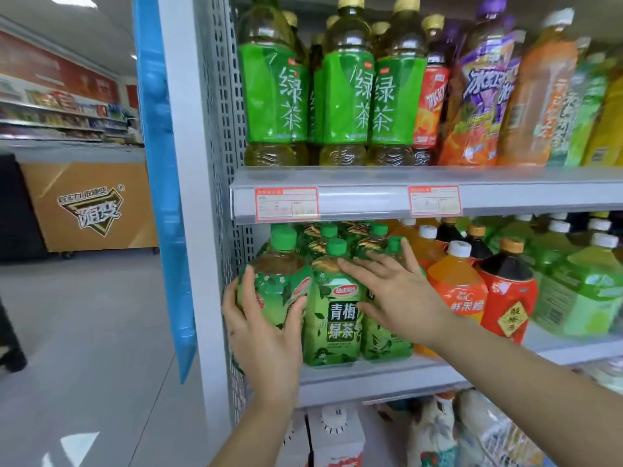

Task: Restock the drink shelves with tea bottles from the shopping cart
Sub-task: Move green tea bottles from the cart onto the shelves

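Note:
My left hand grips a green tea bottle with a green cap at the far left end of the lower shelf. It stands beside the perforated side panel. My right hand lies with straight fingers across the neighbouring green plum tea bottles, touching their shoulders. More green-capped bottles stand behind them. The shopping cart is out of view.
The upper shelf carries tall green tea bottles and purple and orange drinks. Orange, red and light green bottles fill the lower shelf to the right. A blue end panel stands left; an orange counter lies across the aisle.

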{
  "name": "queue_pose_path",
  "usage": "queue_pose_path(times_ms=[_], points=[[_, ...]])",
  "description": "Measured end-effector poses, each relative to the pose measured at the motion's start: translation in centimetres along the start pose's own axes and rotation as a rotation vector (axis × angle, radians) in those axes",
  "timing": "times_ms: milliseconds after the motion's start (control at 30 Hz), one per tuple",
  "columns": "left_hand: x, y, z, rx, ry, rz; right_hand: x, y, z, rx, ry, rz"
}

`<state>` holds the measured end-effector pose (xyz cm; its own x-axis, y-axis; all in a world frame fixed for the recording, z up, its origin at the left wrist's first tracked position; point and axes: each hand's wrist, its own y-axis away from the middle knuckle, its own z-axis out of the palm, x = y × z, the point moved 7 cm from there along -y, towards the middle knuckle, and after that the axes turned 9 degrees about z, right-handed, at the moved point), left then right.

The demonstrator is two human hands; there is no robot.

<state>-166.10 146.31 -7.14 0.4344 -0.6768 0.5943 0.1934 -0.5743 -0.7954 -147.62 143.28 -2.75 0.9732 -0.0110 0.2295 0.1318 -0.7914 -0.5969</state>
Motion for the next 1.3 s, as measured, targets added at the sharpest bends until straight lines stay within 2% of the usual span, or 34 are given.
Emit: queue_pose_path(times_ms=[133,267,567,633,700,800,933,1067,1200,1300], points=[[-1.9,0.2,1.5,0.004,0.046,-0.081,0.2,0.2,-0.1,0.062,0.005,-0.028],[-2.9,-0.5,2.9,-0.016,0.126,-0.149,0.2,0.4,0.4,0.018,-0.027,-0.018],[-5.6,0.0,3.6,-0.245,0.148,-0.148,-0.1,1.2,1.3,-0.025,-0.092,0.047],[-4.3,0.8,2.9,-0.240,0.062,-0.062,-0.2,1.5,1.4,-0.047,-0.099,0.059],[-1.6,2.4,2.4,-0.232,0.022,0.125,-0.2,2.5,1.3,-0.059,-0.121,0.058],[2.9,5.1,3.1,-0.287,0.103,0.360,0.8,6.2,0.8,-0.061,-0.125,0.034],[7.4,8.9,6.4,-0.475,0.273,0.520,5.7,12.6,-0.4,-0.160,-0.074,0.105],[12.7,12.7,11.9,-0.654,0.321,0.573,12.2,18.0,-1.3,-0.374,-0.032,0.360],[15.0,18.3,18.5,-1.059,0.243,0.502,18.5,24.9,-0.6,-0.648,0.125,0.642],[14.1,22.1,21.1,-1.207,0.254,0.351,23.2,31.1,0.0,-0.840,0.253,0.789]])
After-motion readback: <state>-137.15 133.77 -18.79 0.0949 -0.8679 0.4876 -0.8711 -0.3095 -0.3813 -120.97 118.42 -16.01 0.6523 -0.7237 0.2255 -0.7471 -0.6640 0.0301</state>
